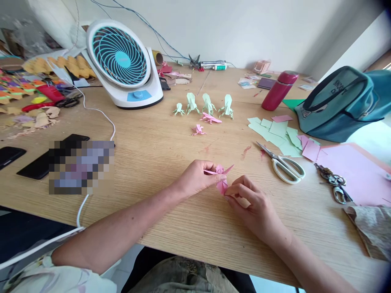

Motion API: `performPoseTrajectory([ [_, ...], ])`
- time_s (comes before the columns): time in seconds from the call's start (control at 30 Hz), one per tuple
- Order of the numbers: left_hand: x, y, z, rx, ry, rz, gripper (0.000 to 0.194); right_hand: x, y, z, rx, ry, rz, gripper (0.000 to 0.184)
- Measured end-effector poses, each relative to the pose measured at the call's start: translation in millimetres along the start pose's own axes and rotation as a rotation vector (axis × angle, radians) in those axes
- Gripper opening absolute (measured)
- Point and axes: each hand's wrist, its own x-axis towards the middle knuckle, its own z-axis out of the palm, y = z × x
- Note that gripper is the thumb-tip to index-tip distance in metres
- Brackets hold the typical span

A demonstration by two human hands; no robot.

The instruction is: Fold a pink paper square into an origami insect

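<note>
A small folded pink origami figure (222, 186) with pointed flaps is held just over the table's near middle. My left hand (198, 178) pinches its upper part between thumb and fingers. Thumb and index finger of my right hand (252, 199) grip its lower tip. Beyond the hands, two finished-looking pink origami figures (198, 130) rest on the wood. Behind them stand several pale green origami figures (209, 104) in a row.
White-handled scissors (287, 167), keys (334, 181) and green paper pieces (276, 132) lie to the right, with a red flask (279, 90) and teal bag (332, 103) behind. A fan (122, 61) stands back left; a white cable (104, 116) crosses the left side.
</note>
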Motion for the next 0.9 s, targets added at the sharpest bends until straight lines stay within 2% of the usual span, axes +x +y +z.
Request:
performPoseTrajectory([
  [0.13, -3.2, -3.1, 2.3, 0.09, -0.129, 0.005, 0.021, -8.1, -3.8, -7.9, -0.126, -0.132, -0.141, 0.014],
  [0.23, -7.7, 0.2, 4.0, 0.116, -0.255, -0.013, 0.015, -13.0, -4.3, -10.4, -0.17, -0.066, -0.192, 0.018],
  [0.33, -10.2, 5.0, 4.5, 0.3, -0.24, 0.039, 0.019, -12.7, -2.4, -8.8, -0.17, 0.009, -0.178, 0.024],
  [0.4, -10.2, 5.9, 5.0, 0.38, -0.238, 0.07, 0.021, -9.9, -0.3, -6.1, -0.171, -0.003, -0.155, 0.025],
  [0.47, -9.4, 4.3, 6.1, 0.387, -0.249, 0.064, 0.016, -6.8, 1.9, -3.2, -0.203, -0.027, -0.146, 0.024],
  [0.53, -8.7, 0.7, 7.5, 0.44, -0.199, 0.075, 0.005, -4.4, 3.5, -0.7, -0.244, -0.047, -0.133, 0.024],
  [0.57, -8.6, -1.3, 8.0, 0.504, -0.144, 0.1, 0.011, -3.6, 4.0, 0.3, -0.259, -0.054, -0.125, 0.024],
  [0.63, -8.7, -4.8, 8.3, 0.672, -0.009, 0.187, 0.032, -2.7, 4.4, 1.9, -0.271, -0.066, -0.113, 0.022],
  [0.7, -9.6, -6.7, 7.2, 0.805, 0.065, 0.325, 0.034, -2.4, 4.3, 2.7, -0.284, -0.075, -0.113, 0.02],
  [0.8, -12.9, -6.9, 2.8, 0.879, 0.012, 0.571, 0.009, -2.3, 3.6, 2.0, -0.312, -0.082, -0.115, 0.018],
  [0.9, -18.8, -7.2, -4.5, 0.909, -0.136, 0.711, 0.018, -3.0, 2.7, -0.6, -0.349, -0.09, -0.13, 0.016],
])
